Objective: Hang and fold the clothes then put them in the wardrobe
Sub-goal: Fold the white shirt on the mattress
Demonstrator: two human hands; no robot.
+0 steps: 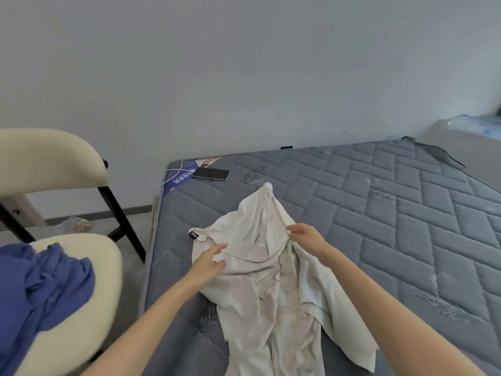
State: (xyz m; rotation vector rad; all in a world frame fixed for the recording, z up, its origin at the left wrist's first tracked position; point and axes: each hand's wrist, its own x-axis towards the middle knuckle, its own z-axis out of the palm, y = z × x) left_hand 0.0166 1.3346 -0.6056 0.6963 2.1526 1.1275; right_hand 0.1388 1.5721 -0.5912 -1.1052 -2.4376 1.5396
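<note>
Step in hand, by judgement: spreading the cream garment (271, 280) for folding. It is lying crumpled on the mattress (393, 213), near the left edge and running off toward the near edge. The left hand (210, 257) is resting on the cloth, fingers loosely spread, holding nothing. The right hand (305, 234) is pinching a raised fold. Next move calls for pulling the fabric flat. A blue garment (40, 289) is waiting on the chair (81, 321).
</note>
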